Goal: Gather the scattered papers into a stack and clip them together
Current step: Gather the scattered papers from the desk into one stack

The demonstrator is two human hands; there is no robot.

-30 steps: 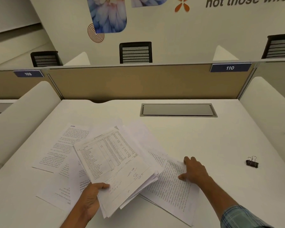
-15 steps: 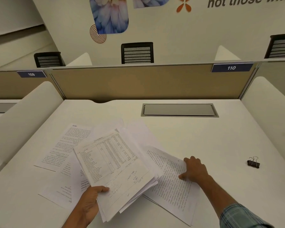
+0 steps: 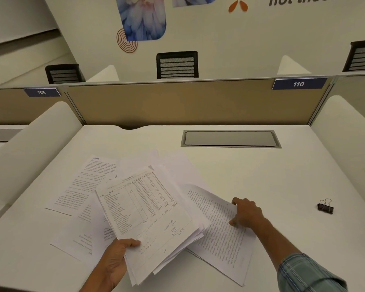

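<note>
The left hand (image 3: 116, 262) is clenched on the near edge of a sheaf (image 3: 148, 216) of papers, thumb on top and fingers hidden beneath, holding it fanned and tilted above the desk (image 3: 251, 171). How many sheets the sheaf has cannot be told; several loose edges show at its near right corner. Its top sheet is a printed table with columns of figures and some handwriting below. The right hand (image 3: 248, 213) is partly open, fingers curled at the far right edge of a text page (image 3: 221, 234) that lies on the desk to the right of the sheaf; that edge is lifted a little off the surface, and the thumb presses on the printed face. At least one more sheet edge shows under this page at its near side. To the left of the sheaf two more text sheets lie flat and overlapping: a far sheet (image 3: 82, 186) and a near sheet (image 3: 78, 234), both partly covered by the sheaf. One black binder clip (image 3: 325, 206) with its wire handles up sits alone on the desk, well apart to the right of the right hand. A checked sleeve (image 3: 308, 272) covers the right forearm.
</note>
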